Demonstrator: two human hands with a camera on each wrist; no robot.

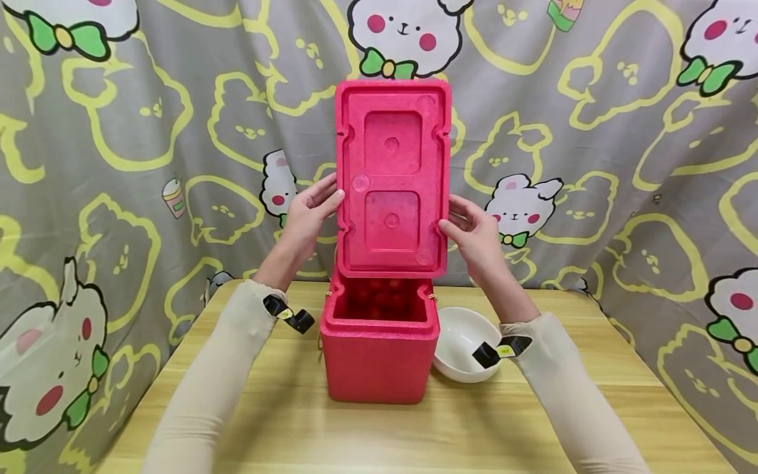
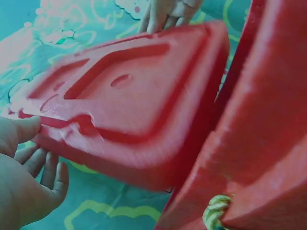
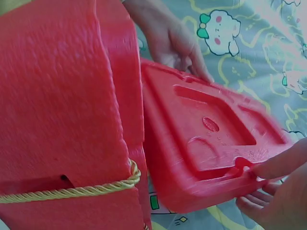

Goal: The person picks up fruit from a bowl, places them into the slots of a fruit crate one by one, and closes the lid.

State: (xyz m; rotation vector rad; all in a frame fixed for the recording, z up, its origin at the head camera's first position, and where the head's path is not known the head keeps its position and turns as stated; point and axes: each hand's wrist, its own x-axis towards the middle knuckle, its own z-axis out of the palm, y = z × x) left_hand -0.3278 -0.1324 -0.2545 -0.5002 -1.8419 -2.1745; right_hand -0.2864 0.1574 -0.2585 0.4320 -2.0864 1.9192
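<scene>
A red foam box lid point(image 1: 392, 178) stands upright above the rear of a red foam box point(image 1: 376, 365), its recessed underside toward the head camera. My left hand point(image 1: 308, 217) grips the lid's left edge, thumb on the near face and fingers behind, as the left wrist view also shows at that hand point(image 2: 29, 177). On the opposite edge my right hand point(image 1: 476, 234) pinches the lid the same way. Inside the box lie several round reddish things point(image 1: 385, 299), dim in shadow. Whether the lid's lower edge touches the box I cannot tell.
A white bowl point(image 1: 464, 342) stands just right of the box on the wooden table point(image 1: 266, 408). Yellow rope point(image 3: 72, 192) runs along the box's side. A grey patterned curtain point(image 1: 237, 131) hangs behind the table and on both sides.
</scene>
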